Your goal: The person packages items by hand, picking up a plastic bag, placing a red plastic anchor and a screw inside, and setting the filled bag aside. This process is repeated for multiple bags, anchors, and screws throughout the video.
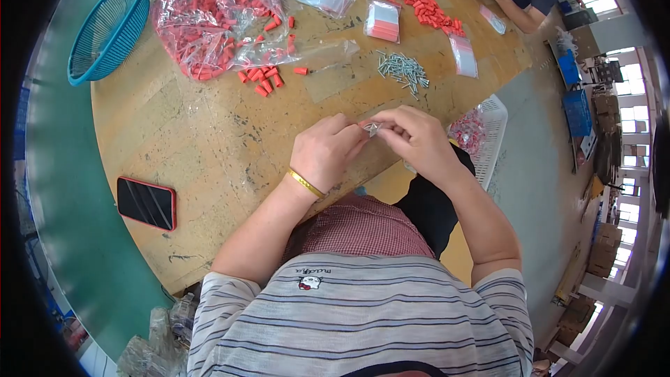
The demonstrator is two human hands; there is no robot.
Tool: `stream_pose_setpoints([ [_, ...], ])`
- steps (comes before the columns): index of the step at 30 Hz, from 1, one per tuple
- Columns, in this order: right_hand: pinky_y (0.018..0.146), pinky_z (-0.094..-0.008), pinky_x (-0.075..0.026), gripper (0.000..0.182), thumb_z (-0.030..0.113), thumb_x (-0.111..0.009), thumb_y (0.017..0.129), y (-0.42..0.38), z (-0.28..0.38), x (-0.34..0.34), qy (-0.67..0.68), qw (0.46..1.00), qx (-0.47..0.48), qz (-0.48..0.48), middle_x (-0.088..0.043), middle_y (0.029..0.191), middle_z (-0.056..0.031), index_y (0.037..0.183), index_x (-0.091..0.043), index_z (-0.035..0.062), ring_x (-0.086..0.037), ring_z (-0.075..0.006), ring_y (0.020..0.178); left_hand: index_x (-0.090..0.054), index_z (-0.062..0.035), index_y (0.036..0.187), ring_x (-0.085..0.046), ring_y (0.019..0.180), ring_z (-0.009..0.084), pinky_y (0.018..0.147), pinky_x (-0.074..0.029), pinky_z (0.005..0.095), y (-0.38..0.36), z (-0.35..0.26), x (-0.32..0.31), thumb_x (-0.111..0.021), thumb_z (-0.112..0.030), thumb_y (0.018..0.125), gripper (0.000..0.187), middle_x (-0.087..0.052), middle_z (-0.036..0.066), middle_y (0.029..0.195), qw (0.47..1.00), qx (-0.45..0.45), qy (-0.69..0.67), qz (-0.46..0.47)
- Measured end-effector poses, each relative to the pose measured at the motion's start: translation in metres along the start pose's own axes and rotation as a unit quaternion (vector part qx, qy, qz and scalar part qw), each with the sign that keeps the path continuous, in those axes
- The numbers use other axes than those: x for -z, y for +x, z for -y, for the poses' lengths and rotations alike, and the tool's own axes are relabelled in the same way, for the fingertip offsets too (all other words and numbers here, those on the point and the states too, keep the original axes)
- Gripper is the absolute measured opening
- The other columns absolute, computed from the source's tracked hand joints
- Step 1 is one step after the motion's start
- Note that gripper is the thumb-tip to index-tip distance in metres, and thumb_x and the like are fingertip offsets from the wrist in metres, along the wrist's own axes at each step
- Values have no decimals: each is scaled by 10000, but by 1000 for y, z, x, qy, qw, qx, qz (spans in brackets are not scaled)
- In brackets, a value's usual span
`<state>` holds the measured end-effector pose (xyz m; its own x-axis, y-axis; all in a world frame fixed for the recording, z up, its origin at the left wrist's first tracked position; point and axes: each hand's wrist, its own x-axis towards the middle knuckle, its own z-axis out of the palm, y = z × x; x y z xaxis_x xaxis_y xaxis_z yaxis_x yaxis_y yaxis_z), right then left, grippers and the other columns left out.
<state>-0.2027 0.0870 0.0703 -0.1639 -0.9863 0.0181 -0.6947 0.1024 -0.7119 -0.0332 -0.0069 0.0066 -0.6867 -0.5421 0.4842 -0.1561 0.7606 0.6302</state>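
Observation:
Near the table's front edge, my left hand (324,148) and my right hand (424,145) meet fingertip to fingertip. Pinched between them is a small clear plastic bag (373,128), mostly covered by the fingers; I cannot make out its contents. A yellow band circles my left wrist. Beyond the hands lies a loose pile of silver screws (403,72). Several red tubular plastic pieces (262,82) are scattered at the mouth of a large clear bag (209,24) full of the same pieces.
Flat resealable bags (382,19) lie in stacks across the table (202,126). Another red heap (422,5) sits farther back, near a co-worker's arm (515,8). A phone (146,203) and a blue basket (105,35) are at left. A white basket (497,141) holds red-filled packets at right.

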Motion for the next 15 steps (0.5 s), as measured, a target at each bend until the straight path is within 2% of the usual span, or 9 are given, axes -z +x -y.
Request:
stream_pose_setpoints([
  [2, 724, -334, -511, 164, 70, -651, 877, -2, -4, 2, 26, 999, -23, -42, -654, 921, -91, 1035, -669, 34, -644, -235, 809, -686, -95, 881, -646, 741, 252, 638, -528, 343, 0, -2, 2, -738, -71, 769, 126, -653, 69, 860, 1000, 11, -9, 4],
  [3, 724, -326, -508, 161, 69, -651, 881, -3, -7, 2, 39, 997, -35, -62, -653, 924, -78, 1036, -669, 33, -640, -216, 802, -687, -86, 892, -646, 744, 227, 652, -526, 329, 1, -1, 1, -734, -62, 784, 120, -659, 63, 869, 998, 30, -54, 1],
  [5, 716, -297, -500, 162, 60, -647, 894, -3, -16, -4, 72, 994, 2, -76, -646, 917, -51, 1052, -659, 28, -622, -162, 777, -688, -69, 912, -645, 750, 177, 681, -524, 303, 2, 1, 0, -727, -43, 814, 108, -672, 51, 888, 987, 67, -145, -5],
  [6, 712, -283, -496, 163, 55, -645, 900, -4, -21, -8, 88, 992, 19, -83, -642, 914, -38, 1060, -654, 26, -614, -136, 765, -688, -58, 926, -635, 763, 151, 693, -520, 290, 2, 0, 2, -722, -41, 830, 103, -673, 40, 893, 973, 124, -196, 13],
  [8, 728, -266, -499, 153, 63, -635, 924, -12, -39, -15, 175, 983, -31, -37, -641, 928, -29, 1068, -639, 11, -620, -107, 784, -688, -35, 954, -614, 788, 97, 717, -511, 264, 3, -4, 7, -713, -38, 861, 96, -674, 17, 904, 926, 237, -291, 50],
  [11, 762, -245, -503, 145, 86, -618, 958, -17, -31, -19, 314, 945, -85, -17, -637, 948, -25, 1065, -621, -12, -630, -86, 842, -689, -37, 989, -561, 746, 37, 656, -475, 218, 6, -8, 4, -721, -107, 895, 122, -638, -36, 833, 855, 294, -428, 8],
  [13, 792, -240, -509, 160, 117, -605, 983, -18, -30, -21, 357, 929, -97, -19, -637, 974, -33, 1046, -611, -29, -643, -93, 908, -691, -54, 1004, -537, 682, 27, 601, -444, 201, 4, -1, 5, -723, -144, 903, 139, -619, -50, 786, 845, 332, -416, 55],
  [15, 772, -230, -501, 135, 104, -605, 979, -19, -28, -22, 376, 922, -92, -27, -632, 964, -19, 1034, -612, -19, -624, -70, 881, -692, -67, 1007, -504, 616, 15, 543, -406, 188, -1, 7, 4, -721, -187, 911, 156, -595, -65, 740, 840, 351, -405, 82],
])
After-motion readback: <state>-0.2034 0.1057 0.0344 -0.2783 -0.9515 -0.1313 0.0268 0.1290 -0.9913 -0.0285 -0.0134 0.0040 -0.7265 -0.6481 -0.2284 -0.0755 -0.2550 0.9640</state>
